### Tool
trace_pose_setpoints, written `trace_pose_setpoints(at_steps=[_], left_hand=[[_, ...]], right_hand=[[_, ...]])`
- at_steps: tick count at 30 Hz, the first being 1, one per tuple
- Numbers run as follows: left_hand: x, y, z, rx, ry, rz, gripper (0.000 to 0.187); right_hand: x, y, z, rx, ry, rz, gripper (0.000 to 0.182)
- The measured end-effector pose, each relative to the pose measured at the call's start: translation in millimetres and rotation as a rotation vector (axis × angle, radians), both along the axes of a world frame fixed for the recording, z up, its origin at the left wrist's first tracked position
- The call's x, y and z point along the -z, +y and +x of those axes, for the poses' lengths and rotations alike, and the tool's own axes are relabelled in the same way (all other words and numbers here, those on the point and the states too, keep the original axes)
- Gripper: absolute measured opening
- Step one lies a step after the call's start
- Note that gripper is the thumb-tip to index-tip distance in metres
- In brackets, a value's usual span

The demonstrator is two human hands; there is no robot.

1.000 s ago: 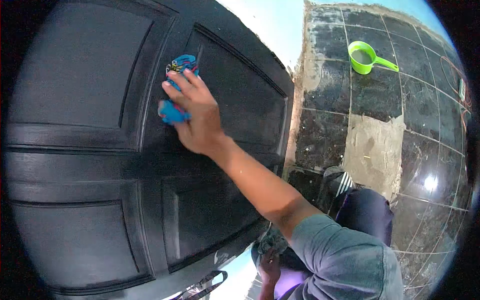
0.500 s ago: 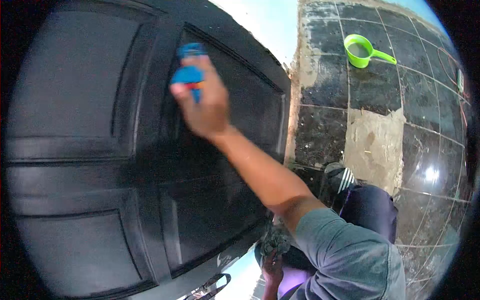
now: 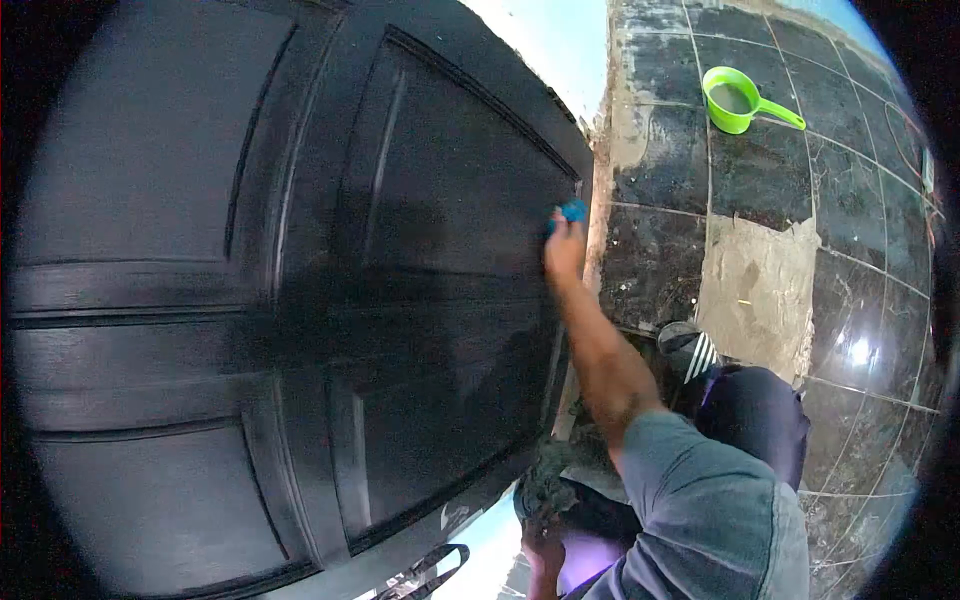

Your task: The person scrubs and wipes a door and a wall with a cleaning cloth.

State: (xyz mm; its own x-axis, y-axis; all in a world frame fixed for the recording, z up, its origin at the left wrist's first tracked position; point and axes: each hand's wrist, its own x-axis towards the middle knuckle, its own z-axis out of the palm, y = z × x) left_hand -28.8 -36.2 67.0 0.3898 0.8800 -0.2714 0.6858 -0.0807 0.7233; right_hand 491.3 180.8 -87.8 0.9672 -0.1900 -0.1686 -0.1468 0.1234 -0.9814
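Right hand clenched on a blue cloth, pressed flat against the black panelled door at its right edge, arm fully extended to reach there. Left hand low at the door's bottom edge; grip unclear. Green scoop sits well apart on the tiled floor.

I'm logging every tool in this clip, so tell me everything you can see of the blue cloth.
The blue cloth is small, bright blue and bunched, mostly hidden under the right hand, so only a bit shows above the fingertips. It looks like soft fabric; no pattern can be made out here. The hand presses it against the black paneled door, at the panel's right edge near the tiled floor.
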Motion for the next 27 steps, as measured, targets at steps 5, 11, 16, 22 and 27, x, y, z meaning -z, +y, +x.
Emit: trace_pose_setpoints(at_steps=[5,11,16,22,27], left_hand=[[-13,2,15,0.106,0.16,0.016,0.028],[-44,1,54,0.011,0.085,-0.065,0.034],[-31,-7,10,0.142,0.218,0.056,0.038],[-45,-24,21,0.159,0.216,0.08,0.032],[-44,-16,35,0.11,0.247,0.009,0.032]], right_hand=[[-290,-43,-76,-0.312,-0.527,0.287,0.049],[-175,-39,-65,-0.228,-0.681,0.222,0.065],[42,-23,-92,-0.237,0.516,0.159,0.033],[-197,-43,-87,-0.178,-0.171,0.327,0.035],[-241,-49,-80,-0.218,-0.791,0.258,0.04]])
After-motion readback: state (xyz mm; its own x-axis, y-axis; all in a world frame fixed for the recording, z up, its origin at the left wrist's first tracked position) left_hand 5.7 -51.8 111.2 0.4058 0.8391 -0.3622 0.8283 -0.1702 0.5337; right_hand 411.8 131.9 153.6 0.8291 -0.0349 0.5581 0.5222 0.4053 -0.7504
